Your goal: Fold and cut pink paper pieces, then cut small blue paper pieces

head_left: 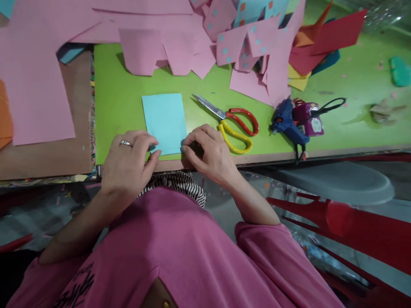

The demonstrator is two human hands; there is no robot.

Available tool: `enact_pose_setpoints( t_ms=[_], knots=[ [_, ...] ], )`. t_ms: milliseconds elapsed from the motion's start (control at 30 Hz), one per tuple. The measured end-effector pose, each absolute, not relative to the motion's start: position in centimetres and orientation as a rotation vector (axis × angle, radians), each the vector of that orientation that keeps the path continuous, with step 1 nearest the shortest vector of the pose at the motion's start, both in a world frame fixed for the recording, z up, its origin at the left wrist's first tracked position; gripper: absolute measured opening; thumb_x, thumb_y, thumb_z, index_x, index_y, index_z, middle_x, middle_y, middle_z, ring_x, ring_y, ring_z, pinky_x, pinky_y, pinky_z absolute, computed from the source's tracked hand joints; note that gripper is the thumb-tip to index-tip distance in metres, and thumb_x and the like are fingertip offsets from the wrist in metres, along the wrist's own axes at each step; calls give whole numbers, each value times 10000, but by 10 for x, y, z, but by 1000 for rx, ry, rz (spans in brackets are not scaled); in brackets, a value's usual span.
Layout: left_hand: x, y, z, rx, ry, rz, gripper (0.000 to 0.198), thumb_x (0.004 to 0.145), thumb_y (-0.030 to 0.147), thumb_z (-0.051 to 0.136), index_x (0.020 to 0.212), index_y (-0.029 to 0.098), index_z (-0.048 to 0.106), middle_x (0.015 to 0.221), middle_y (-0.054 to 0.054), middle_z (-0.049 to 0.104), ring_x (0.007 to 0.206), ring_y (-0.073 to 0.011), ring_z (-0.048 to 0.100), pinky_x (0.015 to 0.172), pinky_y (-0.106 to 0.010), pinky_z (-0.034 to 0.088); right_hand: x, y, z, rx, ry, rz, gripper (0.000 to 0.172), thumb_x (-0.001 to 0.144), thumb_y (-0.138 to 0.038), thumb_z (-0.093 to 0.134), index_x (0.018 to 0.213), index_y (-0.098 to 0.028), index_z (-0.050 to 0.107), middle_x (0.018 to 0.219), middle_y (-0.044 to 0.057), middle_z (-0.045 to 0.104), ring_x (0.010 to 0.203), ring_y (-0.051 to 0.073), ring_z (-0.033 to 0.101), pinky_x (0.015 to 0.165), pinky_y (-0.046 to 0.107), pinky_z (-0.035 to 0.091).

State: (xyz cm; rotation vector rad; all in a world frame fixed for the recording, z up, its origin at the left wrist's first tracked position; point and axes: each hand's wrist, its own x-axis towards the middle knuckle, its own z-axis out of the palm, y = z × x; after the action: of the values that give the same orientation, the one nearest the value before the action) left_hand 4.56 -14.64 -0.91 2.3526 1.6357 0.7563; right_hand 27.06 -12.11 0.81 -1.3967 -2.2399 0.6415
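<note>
A light blue sheet of paper (pixel 164 119) lies on the green tabletop close to its front edge. My left hand (pixel 130 158), with a ring on one finger, has its thumb and forefinger closed at the sheet's lower left corner. At the lower right corner, the thumb and fingertips of my right hand (pixel 210 152) pinch the paper's edge. A narrow crease or strip runs along the bottom of the sheet between the two hands. Just beyond my right hand lie scissors (pixel 224 117) with one red and one yellow handle, blades spread apart.
A blue glue gun (pixel 287 122) and a purple box-shaped item (pixel 308 119) with a black cord lie right of the scissors. Pink paper cutouts (pixel 144 51) cover the back. Red paper (pixel 334 38) is piled at the back right. A grey stool seat (pixel 340 182) stands by the table's front.
</note>
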Motion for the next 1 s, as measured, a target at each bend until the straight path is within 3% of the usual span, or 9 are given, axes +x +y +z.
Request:
enact_pose_setpoints(
  t_ms=[200,367,567,800,1000],
  knots=[
    [45,-151,-13,2588,1434,616,364,1042,192,446,1201,322,745,1171,-70,730,931,-262,628,810,-425,460,275,-123,2,-1317,-2240,591,151,986,-228,550,1046,-209,687,1054,70,674,1005,221,607,882,387,454],
    [47,-164,-5,2680,1419,428,354,1052,211,470,1320,259,697,1200,-104,749,972,-278,647,754,-433,448,275,-138,-8,-1218,-2380,267,324,1015,-168,501,1218,-309,711,1118,44,692,959,203,587,870,395,411],
    [48,-180,-4,2775,1444,509,483,1004,121,518,1471,214,594,1213,-116,761,964,-286,670,781,-442,469,273,-153,-8,-1104,-2437,-116,236,1008,-194,582,1215,-210,693,1076,49,752,960,197,598,840,379,374],
    [17,-191,-11,2682,1585,477,558,961,72,536,1452,329,594,1067,-76,769,864,-283,661,742,-442,441,275,-155,-10,-1224,-2482,-11,293,1015,-184,538,1264,-278,660,1124,28,757,985,203,614,840,386,349],
    [16,-200,-11,2618,1688,556,630,942,102,610,1492,404,554,1206,-77,733,1039,-290,655,920,-476,467,271,-155,-12,-1208,-2417,-52,247,1006,-174,544,1194,-242,689,1119,53,754,992,220,613,832,389,360]
  ],
)
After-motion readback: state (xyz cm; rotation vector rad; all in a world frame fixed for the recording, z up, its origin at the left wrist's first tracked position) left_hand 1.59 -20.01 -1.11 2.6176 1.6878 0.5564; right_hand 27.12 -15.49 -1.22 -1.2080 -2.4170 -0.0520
